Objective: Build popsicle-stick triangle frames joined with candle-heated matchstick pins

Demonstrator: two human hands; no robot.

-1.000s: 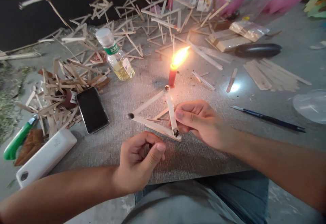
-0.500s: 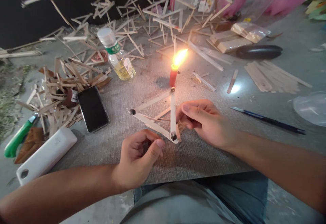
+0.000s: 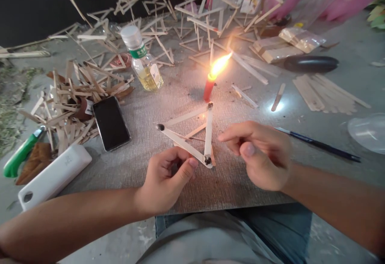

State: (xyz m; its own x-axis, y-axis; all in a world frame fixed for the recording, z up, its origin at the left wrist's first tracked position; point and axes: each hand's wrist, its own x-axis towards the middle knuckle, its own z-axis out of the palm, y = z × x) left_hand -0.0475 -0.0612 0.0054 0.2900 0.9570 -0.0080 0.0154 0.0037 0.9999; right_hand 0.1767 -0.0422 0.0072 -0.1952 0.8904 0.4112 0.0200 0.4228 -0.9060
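Note:
A triangular frame of pale wooden sticks (image 3: 208, 134) with dark, charred-looking joints stands on the grey table (image 3: 237, 192). My left hand (image 3: 168, 178) pinches the frame's lower front stick between thumb and fingertips, left of the front joint. To the right of the frame, my right hand (image 3: 260, 152) is off it, thumb and forefinger apart, holding nothing. Just behind the frame's back corner a red candle (image 3: 209, 89) burns, its flame leaning right.
Left are a black phone (image 3: 111, 123), a heap of sticks (image 3: 75, 95), a white case (image 3: 55, 176) and a green-handled knife (image 3: 19, 158). A bottle (image 3: 146, 67) stands behind. Rightward lie loose sticks (image 3: 325, 93) and a dark pen-like tool (image 3: 325, 146). Stick structures (image 3: 198, 11) fill the back.
My right hand has moved right, away from the frame, and its thumb and forefinger have parted. My left hand has closed in on the frame's front stick. The view has shifted slightly.

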